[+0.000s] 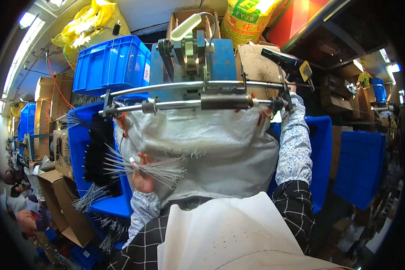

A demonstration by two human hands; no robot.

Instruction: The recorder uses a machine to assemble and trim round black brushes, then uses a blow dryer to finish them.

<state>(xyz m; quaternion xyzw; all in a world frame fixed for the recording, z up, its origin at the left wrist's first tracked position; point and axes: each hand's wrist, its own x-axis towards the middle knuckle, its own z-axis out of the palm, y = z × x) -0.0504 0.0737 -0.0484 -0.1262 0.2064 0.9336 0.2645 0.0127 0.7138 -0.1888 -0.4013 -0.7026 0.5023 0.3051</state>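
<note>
My left hand (142, 177) is closed round the middle of a bundle of thin metal wires (168, 172). Their ends fan out on both sides, and small loops show at the right ends. Close by on the left, brushes with black bristles (96, 155) lie over a blue bin (82, 180). My right hand (293, 87) is up at the right end of a bench machine's metal bar (171, 105); its fingers are hidden behind the machine parts. A white woven sack (220, 166) hangs from the bar and spreads in front of me.
A blue crate (110, 67) stands left of the machine (198, 63). Another blue bin (320, 157) is beside my right arm. Cardboard boxes (58, 193) are at the left. A black-handled tool (283, 62) juts out at the upper right. Other people (29, 211) are far left.
</note>
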